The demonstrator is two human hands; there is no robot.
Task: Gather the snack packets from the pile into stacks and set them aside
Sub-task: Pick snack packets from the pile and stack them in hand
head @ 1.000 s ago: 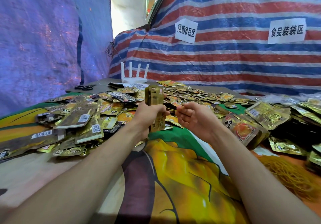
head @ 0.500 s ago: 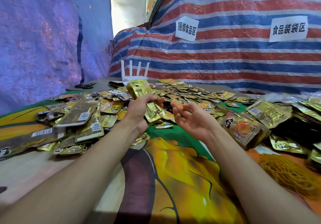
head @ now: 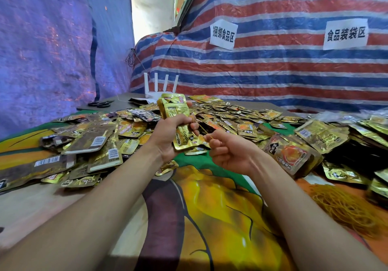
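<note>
Gold packet stack (head: 174,109) — inside left grip (head: 168,137)

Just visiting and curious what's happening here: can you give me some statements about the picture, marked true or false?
1. The left hand grips a stack of gold packets. True.
2. The right hand is open and empty. False: its curled fingers pinch a thin rubber band.
3. A heap of rubber bands lies at the right. True.
4. The scissors lie among those bands. False: they lie far back on the left.
</note>
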